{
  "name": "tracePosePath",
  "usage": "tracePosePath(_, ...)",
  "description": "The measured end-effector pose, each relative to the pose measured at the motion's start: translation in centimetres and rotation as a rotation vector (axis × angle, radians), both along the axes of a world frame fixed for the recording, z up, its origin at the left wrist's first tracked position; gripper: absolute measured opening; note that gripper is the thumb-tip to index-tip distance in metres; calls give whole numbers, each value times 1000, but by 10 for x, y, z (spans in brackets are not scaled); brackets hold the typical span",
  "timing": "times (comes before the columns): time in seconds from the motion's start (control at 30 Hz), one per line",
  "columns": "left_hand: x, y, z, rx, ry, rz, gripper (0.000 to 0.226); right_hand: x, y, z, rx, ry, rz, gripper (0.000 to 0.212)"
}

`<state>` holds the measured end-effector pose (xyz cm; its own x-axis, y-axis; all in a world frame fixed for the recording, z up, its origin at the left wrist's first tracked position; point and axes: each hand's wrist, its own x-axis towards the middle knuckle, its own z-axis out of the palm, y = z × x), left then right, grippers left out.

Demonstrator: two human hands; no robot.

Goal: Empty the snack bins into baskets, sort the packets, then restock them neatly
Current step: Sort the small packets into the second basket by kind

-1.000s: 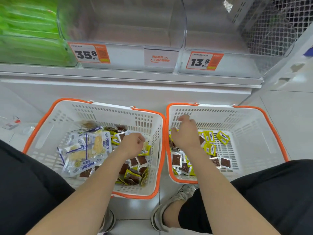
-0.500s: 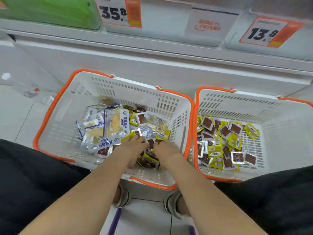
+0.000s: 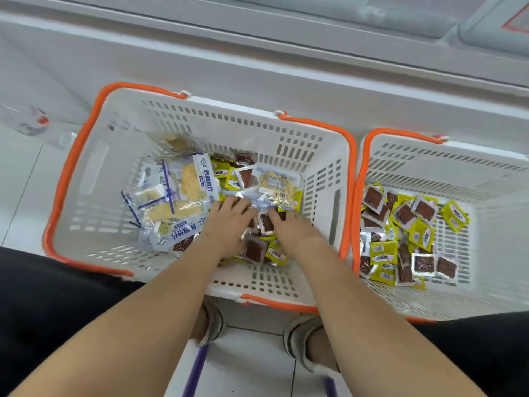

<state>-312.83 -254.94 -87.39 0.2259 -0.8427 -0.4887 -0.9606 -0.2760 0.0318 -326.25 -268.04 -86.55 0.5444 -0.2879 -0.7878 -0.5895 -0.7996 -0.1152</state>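
Packets (image 3: 254, 250) under left grip (image 3: 229, 222), right grip (image 3: 292, 229)

You are in a shop, down at the foot of a display fixture; the left basket (image 3: 68, 179) and the right basket (image 3: 429, 159), white carry baskets with orange rims, stand on a tiled floor (image 3: 20, 173); both hold heaps of small sealed snack packets (image 3: 400, 216). Behind them runs a white shelving base (image 3: 257, 61); the corner of an orange-edged label (image 3: 519, 21) shows on the shelf front above.

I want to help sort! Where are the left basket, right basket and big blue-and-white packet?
left basket (image 3: 217, 110): head view, back wall.
right basket (image 3: 472, 151): head view, back wall.
big blue-and-white packet (image 3: 186, 181): head view, its middle.
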Motion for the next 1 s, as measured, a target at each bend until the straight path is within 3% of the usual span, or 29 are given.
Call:
tracePosePath(0.1, 2, -12, 4, -4, -49, 35, 78, 6, -14, 4, 40, -34, -21, 117)
tracePosePath(0.2, 0, -22, 9, 6, -88, 1, 67, 8, -11, 4, 52, -3, -4, 140)
tracePosePath(0.3, 1, -25, 7, 18, 12, -27, 66, 10, -5, 3, 16, 65, 41, 155)
tracePosePath(0.4, 5, -26, 12, 154, 61, -66, 100, 12, -6, 7, 15, 54, 26, 145)
tracePosePath(0.47, 7, -27, 15, 203, -11, -97, 109, 10, -10, 11, 30, 9, 3, 122)
tracePosePath(0.63, 13, -29, 21, 170, -99, -61, 47, 7, -9, 13, 38, -35, -26, 85)
tracePosePath(0.7, 17, -28, 24, 202, -97, -7, 40, 6, -6, 11, 25, -52, -37, 72)
tracePosePath(0.87, 17, -40, 37, 423, -167, 55, 28, 10, 5, 8, -153, -62, 74, 73)
tracePosePath(0.93, 14, -46, 37, 505, -203, 58, 29, 11, 6, 4, -99, -57, 36, 79)
tracePosePath(1.0, 11, -44, 37, 533, -248, -3, 45, 10, 2, 1, 31, -64, -76, 95)
